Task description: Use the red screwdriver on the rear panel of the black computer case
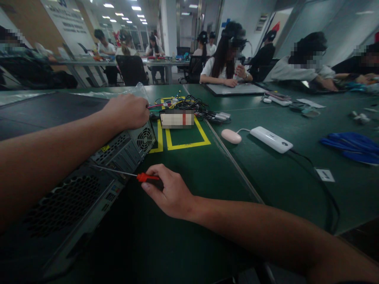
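Note:
A computer case (111, 148) with metal slots and vent grilles lies on the table at the left. Over its far upper corner is my left hand (130, 110), fingers curled down against the case edge and partly hidden. My right hand (171, 189) is closed around a screwdriver (146, 177) with a red and dark handle. Its long thin shaft points left toward the slotted panel; whether the tip touches a screw is too small to tell.
Beyond the case, a bundle of cables (192, 103) lies by yellow tape (189, 147). A pink oval object (231, 136), a white power bank (271, 139) and a blue cable coil (352, 146) are on the right. Other people sit across the table.

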`<state>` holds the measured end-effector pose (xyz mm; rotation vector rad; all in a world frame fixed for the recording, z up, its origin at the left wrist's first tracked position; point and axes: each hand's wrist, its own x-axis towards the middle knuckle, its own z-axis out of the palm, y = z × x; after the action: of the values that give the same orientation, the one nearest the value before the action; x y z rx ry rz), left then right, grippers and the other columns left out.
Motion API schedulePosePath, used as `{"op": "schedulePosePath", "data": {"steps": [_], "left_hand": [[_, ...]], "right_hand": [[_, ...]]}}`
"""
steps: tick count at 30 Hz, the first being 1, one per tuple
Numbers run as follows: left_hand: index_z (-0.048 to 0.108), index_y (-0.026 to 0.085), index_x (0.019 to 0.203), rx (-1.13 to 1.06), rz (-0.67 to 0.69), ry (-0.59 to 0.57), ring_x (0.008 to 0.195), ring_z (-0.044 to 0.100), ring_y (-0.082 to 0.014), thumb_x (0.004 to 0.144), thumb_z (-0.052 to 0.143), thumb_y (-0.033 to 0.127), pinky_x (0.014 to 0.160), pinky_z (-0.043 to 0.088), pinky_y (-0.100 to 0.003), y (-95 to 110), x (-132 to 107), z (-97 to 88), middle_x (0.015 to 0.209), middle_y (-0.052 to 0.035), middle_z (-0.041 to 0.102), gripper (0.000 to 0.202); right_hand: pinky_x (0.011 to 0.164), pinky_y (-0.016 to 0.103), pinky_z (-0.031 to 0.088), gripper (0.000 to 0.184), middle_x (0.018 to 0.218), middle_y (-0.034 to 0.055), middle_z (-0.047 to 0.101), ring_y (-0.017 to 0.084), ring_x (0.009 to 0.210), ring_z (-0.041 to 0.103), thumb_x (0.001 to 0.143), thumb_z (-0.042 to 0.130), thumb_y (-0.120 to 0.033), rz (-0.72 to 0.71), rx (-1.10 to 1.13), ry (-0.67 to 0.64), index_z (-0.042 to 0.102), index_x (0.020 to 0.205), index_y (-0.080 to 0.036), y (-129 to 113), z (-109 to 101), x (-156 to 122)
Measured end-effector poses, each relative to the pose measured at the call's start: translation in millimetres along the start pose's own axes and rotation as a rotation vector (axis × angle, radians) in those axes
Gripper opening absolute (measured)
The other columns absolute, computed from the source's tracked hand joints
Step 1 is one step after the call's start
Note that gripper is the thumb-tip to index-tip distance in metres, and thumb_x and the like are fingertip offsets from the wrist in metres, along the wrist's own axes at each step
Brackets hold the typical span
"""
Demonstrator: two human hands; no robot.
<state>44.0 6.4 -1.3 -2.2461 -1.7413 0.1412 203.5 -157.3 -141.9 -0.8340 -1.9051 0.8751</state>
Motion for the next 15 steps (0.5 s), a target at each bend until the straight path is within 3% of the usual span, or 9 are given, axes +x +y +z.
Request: {"op": "schedulePosePath", "data": {"steps": [7, 15], "left_hand": [[0.074, 0.013, 0.127, 0.043, 0.004, 0.013, 0.111, 0.072, -0.0374, 0.101, 0.03, 0.038, 0.093, 0.057, -0.049, -0.8, 0.8, 0.9, 0.119, -0.0221, 0.074, 0.056], [0.072, 0.012, 0.13, 0.02, 0.007, 0.009, 0.111, 0.072, -0.0372, 0.1, 0.032, 0.039, 0.094, 0.056, -0.05, -0.9, 1.3, 0.9, 0.121, -0.0226, 0.075, 0.057]], "right_hand": [[0.078, 0.033, 0.056, 0.022, 0.103, 0.0043, 0.07, 0.018, 0.084, 0.067, 0.104, 0.063, -0.038, -0.027, -0.003, 0.021, 0.058, 0.117, -0.021, 2.4, 2.4, -1.0], [0.08, 0.032, 0.055, 0.022, 0.102, 0.004, 0.068, 0.017, 0.086, 0.064, 0.105, 0.064, -0.041, -0.061, -0.09, 0.061, 0.063, 0.115, -0.021, 1.2, 1.2, -1.2]]}}
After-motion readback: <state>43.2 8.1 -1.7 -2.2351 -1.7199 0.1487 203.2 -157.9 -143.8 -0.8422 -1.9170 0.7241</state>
